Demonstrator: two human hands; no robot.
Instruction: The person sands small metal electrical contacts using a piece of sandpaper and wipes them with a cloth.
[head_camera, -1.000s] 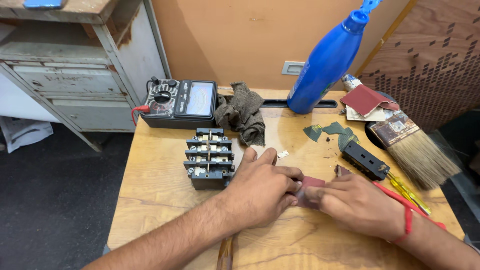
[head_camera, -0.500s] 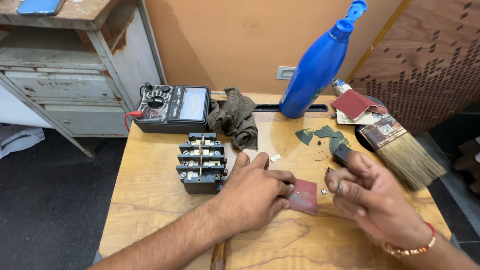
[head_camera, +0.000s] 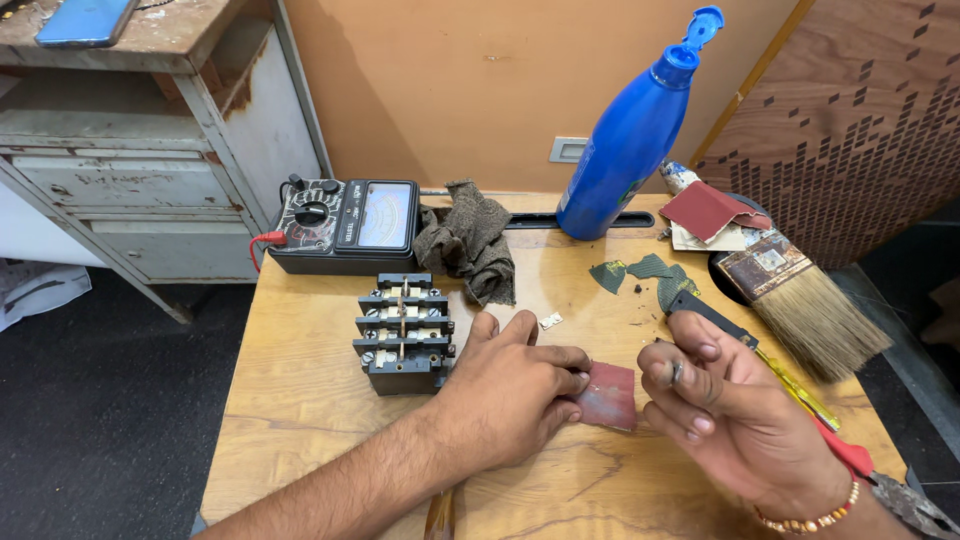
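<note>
My left hand (head_camera: 510, 395) rests flat on the wooden table (head_camera: 300, 400), its fingertips pressing the left edge of a small red piece of sandpaper (head_camera: 606, 396). My right hand (head_camera: 735, 420) is lifted just right of the sandpaper, thumb and fingers pinched on a tiny dark metal part (head_camera: 677, 372). A black terminal block (head_camera: 403, 332) with screws stands just left of my left hand. A small silver metal piece (head_camera: 549, 321) lies on the table beyond my left fingers.
An analog multimeter (head_camera: 345, 225) sits at the back left beside a crumpled grey cloth (head_camera: 470, 250). A blue squeeze bottle (head_camera: 635, 135) stands at the back. A wide paintbrush (head_camera: 800, 300), sandpaper scraps (head_camera: 640, 272), a screwdriver (head_camera: 760, 355) and red-handled pliers (head_camera: 880, 480) lie at right.
My right hand has lifted off the table and come toward me, pinching a small part. The left hand stays on the red sandpaper, now more exposed.
</note>
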